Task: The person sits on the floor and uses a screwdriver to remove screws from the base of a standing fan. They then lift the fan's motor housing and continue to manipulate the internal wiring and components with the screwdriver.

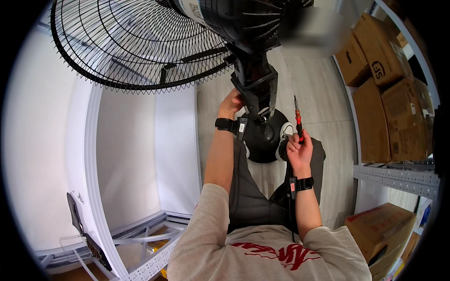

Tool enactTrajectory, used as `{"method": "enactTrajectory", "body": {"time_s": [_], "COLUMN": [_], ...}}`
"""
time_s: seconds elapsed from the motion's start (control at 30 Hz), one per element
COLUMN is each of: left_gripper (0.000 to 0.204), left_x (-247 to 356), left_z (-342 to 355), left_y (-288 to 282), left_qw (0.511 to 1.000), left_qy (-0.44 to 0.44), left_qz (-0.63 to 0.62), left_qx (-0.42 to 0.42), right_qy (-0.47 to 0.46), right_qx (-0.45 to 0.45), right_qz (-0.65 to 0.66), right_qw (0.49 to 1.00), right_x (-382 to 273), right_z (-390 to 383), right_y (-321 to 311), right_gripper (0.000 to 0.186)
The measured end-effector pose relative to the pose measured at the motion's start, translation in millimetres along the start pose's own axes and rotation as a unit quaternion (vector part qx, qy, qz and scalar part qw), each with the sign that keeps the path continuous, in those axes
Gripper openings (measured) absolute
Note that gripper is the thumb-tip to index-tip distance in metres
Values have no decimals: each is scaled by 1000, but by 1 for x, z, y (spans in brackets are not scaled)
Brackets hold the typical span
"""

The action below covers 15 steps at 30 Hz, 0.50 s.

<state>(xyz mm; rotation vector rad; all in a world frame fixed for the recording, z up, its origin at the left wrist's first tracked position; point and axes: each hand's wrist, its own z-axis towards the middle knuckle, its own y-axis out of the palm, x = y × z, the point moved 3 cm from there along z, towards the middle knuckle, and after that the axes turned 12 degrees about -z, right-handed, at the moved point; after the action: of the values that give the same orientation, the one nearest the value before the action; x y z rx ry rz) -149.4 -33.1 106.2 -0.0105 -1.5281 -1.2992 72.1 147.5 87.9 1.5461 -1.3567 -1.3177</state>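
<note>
A large black pedestal fan stands in front of me, its wire grille [112, 51] at the upper left and its motor housing [239, 21] at the top. Below the housing is the fan's black neck bracket [255, 89], with a bare metal part showing at its lower end. My left hand [230, 104] is closed against the left side of this neck; the fingertips are hidden behind it. My right hand [300, 151] grips a red and black screwdriver [299, 122], its tip pointing up and away from me, apart from the fan. The round black base [262, 140] rests between my feet.
Cardboard boxes [370, 112] fill a metal shelf [393, 180] along the right. Another box [382, 229] lies lower on that side. White panels [176, 154] and a metal frame [150, 239] stand at the left. The floor [328, 103] is pale wood-look boards.
</note>
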Motion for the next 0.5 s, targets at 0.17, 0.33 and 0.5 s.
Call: {"method": "enactTrajectory", "body": {"time_s": [0.17,0.33,0.5], "left_gripper": [123,132,122], "left_x": [6,8,2], "left_z": [7,6,15], "left_y": [31,27,23], "left_qw": [997,995,999], "left_qy": [-9,-20,-29], "left_qz": [71,91,18], "left_qx": [37,47,41], "right_qy": [7,2,4], "right_qx": [11,-3,-5], "right_qz": [13,-14,-16], "right_qw": [1000,1000,1000], "right_x": [-2,3,6], "right_z": [-1,-4,-7], "right_y": [-2,10,20], "right_gripper": [21,21,22]}}
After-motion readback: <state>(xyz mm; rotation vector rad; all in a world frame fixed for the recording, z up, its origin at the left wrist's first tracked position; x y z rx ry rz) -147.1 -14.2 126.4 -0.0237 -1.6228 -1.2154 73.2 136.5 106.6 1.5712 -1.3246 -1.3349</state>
